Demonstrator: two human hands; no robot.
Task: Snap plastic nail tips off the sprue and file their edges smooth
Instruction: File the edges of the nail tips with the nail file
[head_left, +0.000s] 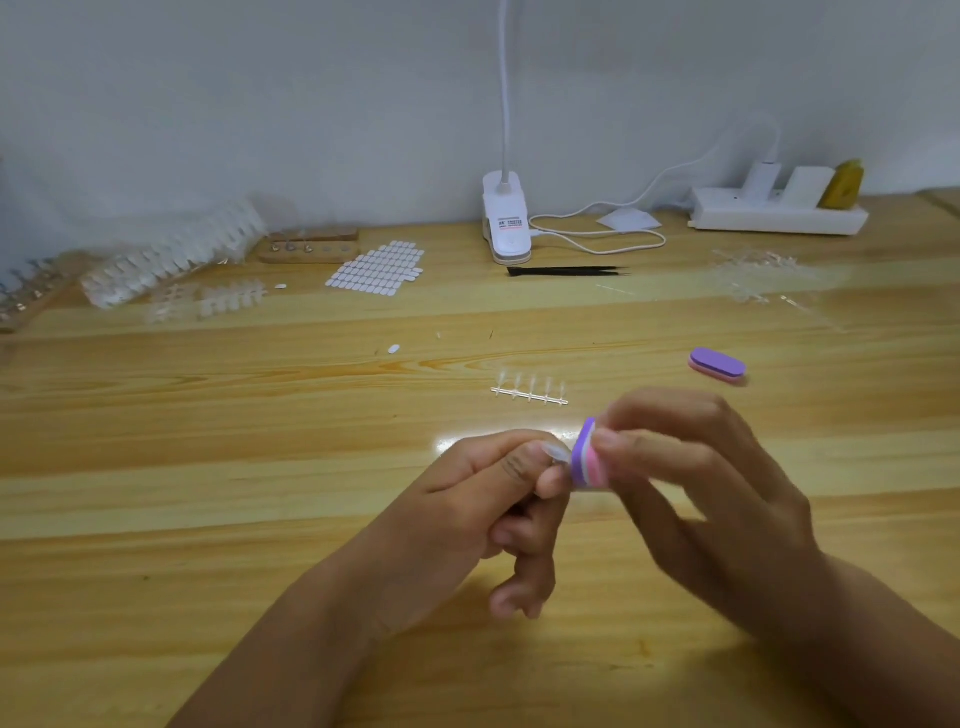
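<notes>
My left hand (498, 493) pinches a small clear nail tip (558, 457) between thumb and forefinger, above the wooden table (208, 467). My right hand (696, 483) grips a purple and pink file block (587, 457) and holds its face against the tip. A clear sprue (530, 392) with a few tips still attached lies on the table just beyond my hands. A second purple and pink file block (717, 365) lies to the right of it.
Stacks of clear sprues (171, 260) and a sheet of white oval tabs (376, 267) sit at the far left. A clip lamp (506, 223), black tweezers (566, 271), a power strip (779, 210) and bare sprue scraps (758, 275) line the back.
</notes>
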